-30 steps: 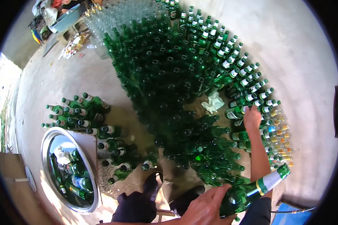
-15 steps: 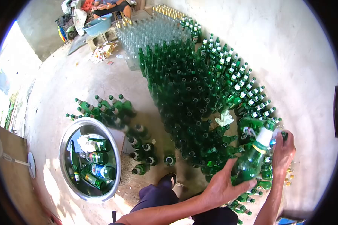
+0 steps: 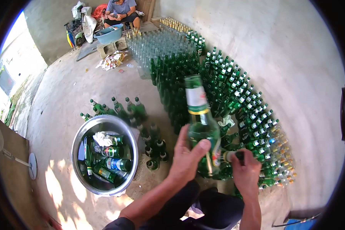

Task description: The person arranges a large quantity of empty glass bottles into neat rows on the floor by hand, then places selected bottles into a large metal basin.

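My left hand [image 3: 182, 163] is wrapped round the body of a green beer bottle [image 3: 203, 128], which stands nearly upright in front of me. It has a pale neck label and a yellow band. Close on the right, my right hand [image 3: 247, 168] is closed on the dark-topped neck of a second green beer bottle [image 3: 228, 156]. That one lies roughly sideways, and most of its body is hidden behind the first bottle. To the left sits a metal basin [image 3: 76, 168] with several labelled bottles [image 3: 118, 164] and a crumpled white cloth [image 3: 103, 138] in it.
Dense rows of green bottles [image 3: 172, 69] and clear bottles [image 3: 157, 44] fill the floor along the wall. Labelled bottles [image 3: 253, 122] line the right side. More green bottles [image 3: 120, 109] stand beside the basin. A seated person [image 3: 120, 11] is behind a blue tub [image 3: 110, 35].
Both my hands have moved left with their bottles, from the right-hand rows to the middle of the view. The view has shifted, showing more of the seated person.
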